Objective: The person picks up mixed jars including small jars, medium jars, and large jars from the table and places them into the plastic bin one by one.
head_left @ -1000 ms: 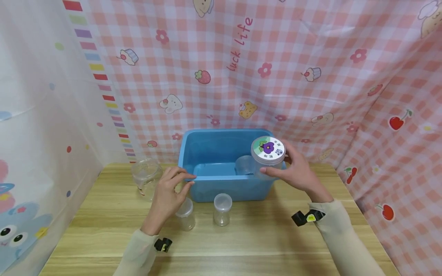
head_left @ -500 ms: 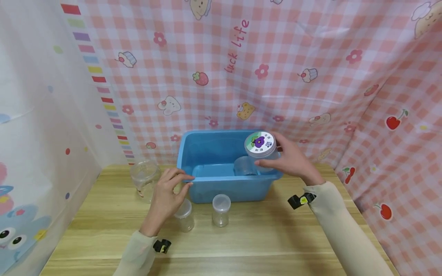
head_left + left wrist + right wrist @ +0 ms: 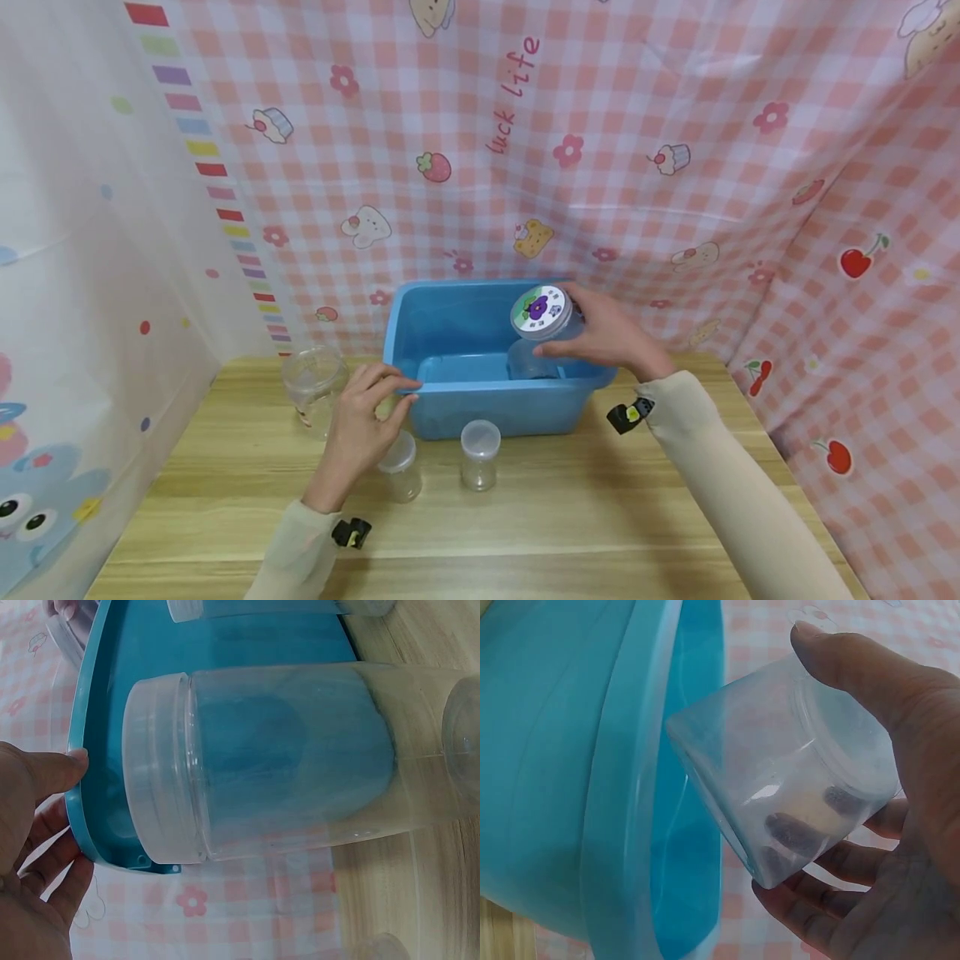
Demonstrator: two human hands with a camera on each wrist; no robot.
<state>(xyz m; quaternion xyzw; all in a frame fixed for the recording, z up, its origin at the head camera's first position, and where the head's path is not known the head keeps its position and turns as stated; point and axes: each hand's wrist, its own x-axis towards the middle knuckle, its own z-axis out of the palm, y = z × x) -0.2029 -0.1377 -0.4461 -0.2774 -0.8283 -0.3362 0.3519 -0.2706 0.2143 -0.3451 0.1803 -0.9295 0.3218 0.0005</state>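
Note:
My right hand (image 3: 607, 329) grips a clear plastic jar (image 3: 757, 765) whose lid (image 3: 538, 312) has a printed purple flower. The jar is tilted, held over the right side of a blue plastic bin (image 3: 498, 410). Below it another clear jar (image 3: 525, 360) lies inside the bin, partly covered by the held one. My left hand (image 3: 367, 421) holds the bin's front left corner, thumb and fingertips at its rim (image 3: 84, 776). Close by my left hand stands a small clear jar (image 3: 402, 477) with a whitish lid, its upper left partly behind the hand.
A second small lidded jar (image 3: 480, 457) stands in front of the bin on the wooden table (image 3: 525, 533). Left of the bin is a larger clear jar (image 3: 311, 385). A pink checked cloth (image 3: 480, 200) hangs behind.
My right hand has moved left and further over the bin with its jar, which now tilts more. The left hand stays at the rim.

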